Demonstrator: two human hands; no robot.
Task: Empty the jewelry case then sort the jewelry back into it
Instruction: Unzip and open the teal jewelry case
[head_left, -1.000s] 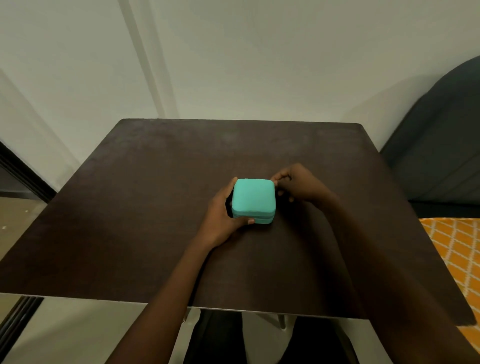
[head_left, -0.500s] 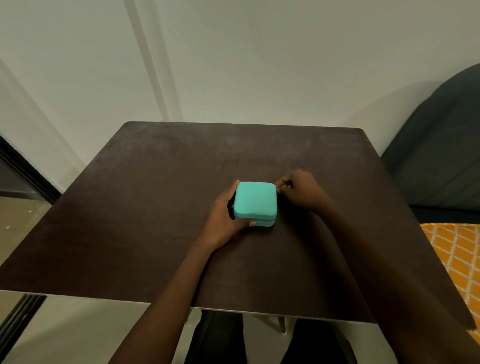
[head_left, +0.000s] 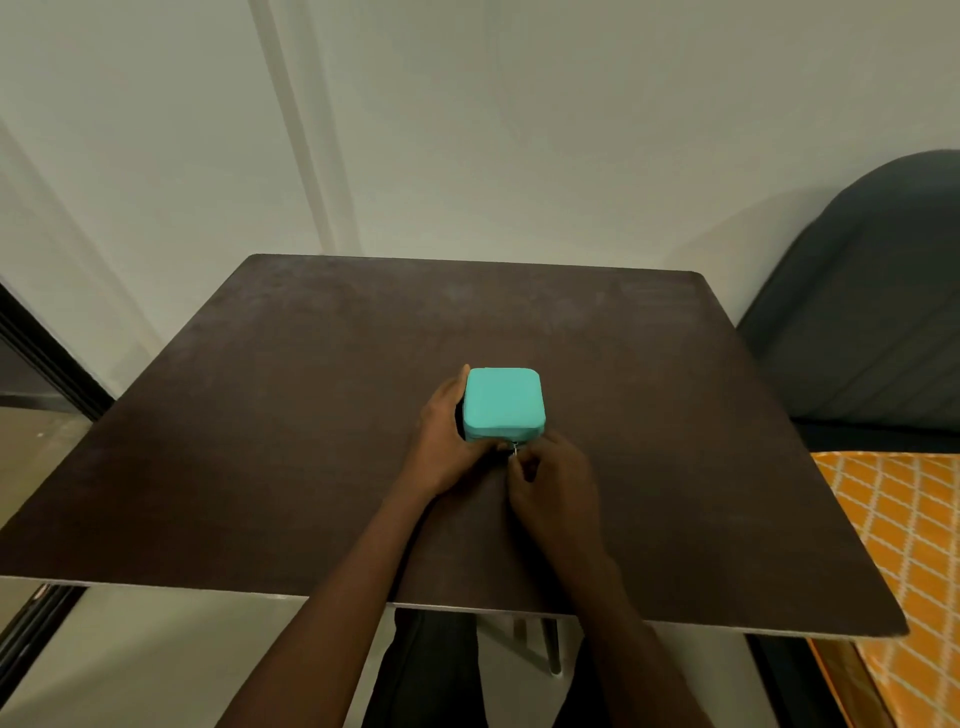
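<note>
A small square teal jewelry case (head_left: 503, 402) with rounded corners sits near the middle of the dark brown table (head_left: 260, 415), its lid down. My left hand (head_left: 445, 441) wraps the case's left side, thumb at the far left corner. My right hand (head_left: 553, 475) is at the case's near edge, fingertips pinched on a small silver zipper pull (head_left: 514, 450). The case's contents are hidden.
A dark grey padded chair (head_left: 872, 322) stands beyond the table's right edge, with an orange patterned cloth (head_left: 904, 545) below it. A pale wall rises behind the far edge. The table's near edge is just above my lap.
My right hand has moved from the case's right far corner around to its near edge, carrying the zipper pull along. The left hand has kept its hold on the case's left side.
</note>
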